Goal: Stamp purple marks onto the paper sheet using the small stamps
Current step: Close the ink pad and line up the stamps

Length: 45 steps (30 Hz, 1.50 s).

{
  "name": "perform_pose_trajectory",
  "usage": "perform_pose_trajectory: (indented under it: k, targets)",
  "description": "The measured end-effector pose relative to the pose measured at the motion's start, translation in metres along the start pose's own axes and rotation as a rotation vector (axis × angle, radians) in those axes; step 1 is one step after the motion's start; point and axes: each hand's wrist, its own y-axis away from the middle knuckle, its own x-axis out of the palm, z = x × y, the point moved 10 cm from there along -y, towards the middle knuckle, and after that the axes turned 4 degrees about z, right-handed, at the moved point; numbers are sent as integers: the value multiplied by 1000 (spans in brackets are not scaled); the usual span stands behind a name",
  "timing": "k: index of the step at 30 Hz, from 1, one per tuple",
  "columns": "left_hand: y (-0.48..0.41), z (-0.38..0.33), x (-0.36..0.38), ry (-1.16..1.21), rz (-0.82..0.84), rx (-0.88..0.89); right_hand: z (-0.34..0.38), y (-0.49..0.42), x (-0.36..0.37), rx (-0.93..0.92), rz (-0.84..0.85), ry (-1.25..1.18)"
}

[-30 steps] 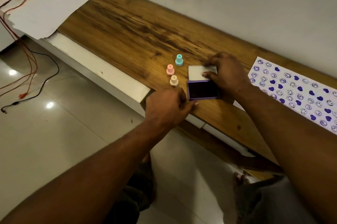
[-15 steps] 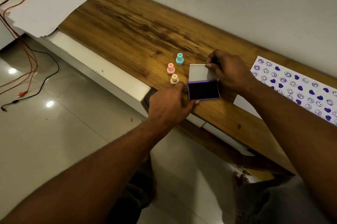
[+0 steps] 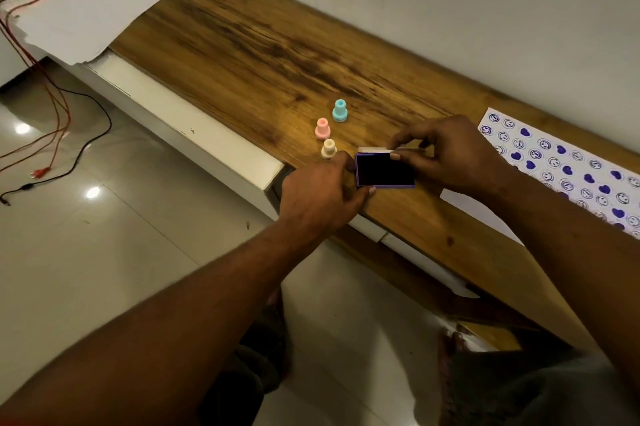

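A purple ink pad (image 3: 384, 171) lies open near the wooden bench's front edge, its dark pad facing up. My left hand (image 3: 322, 193) grips its left side. My right hand (image 3: 446, 151) pinches the pad's white lid (image 3: 372, 149), which stands tilted up on its hinge. Three small stamps stand just left of the pad: a teal stamp (image 3: 339, 111), a pink stamp (image 3: 322, 128) and a cream stamp (image 3: 328, 148). The paper sheet (image 3: 568, 165), covered in purple smileys and hearts, lies at the right.
The wooden bench (image 3: 263, 54) runs along a white wall. White sheets (image 3: 86, 6) lie on its far left end. Red and black cables (image 3: 55, 106) trail over the tiled floor at left. My feet show on the floor below.
My right hand has swung the white lid from flat on the bench up toward the pad. My left hand has stayed on the pad's left side.
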Motion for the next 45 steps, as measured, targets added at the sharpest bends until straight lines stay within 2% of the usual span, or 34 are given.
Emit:
perform_pose_trajectory:
  k: [5,11,20,31,45]
  targets:
    - [0,-1,1,7,-3,6,-3,7,21,-3,127,50]
    - [-1,-2,1,8,2,3,-4,6,25,-27,104,63]
    - [-2,-2,-2,0,-1,2,-11,11,25,3,134,-89]
    - [-5,-2,2,28,66,-3,-7,8,32,-38,202,114]
    - [-3,-10,2,121,-25,-33,-3,4,28,-49,125,138]
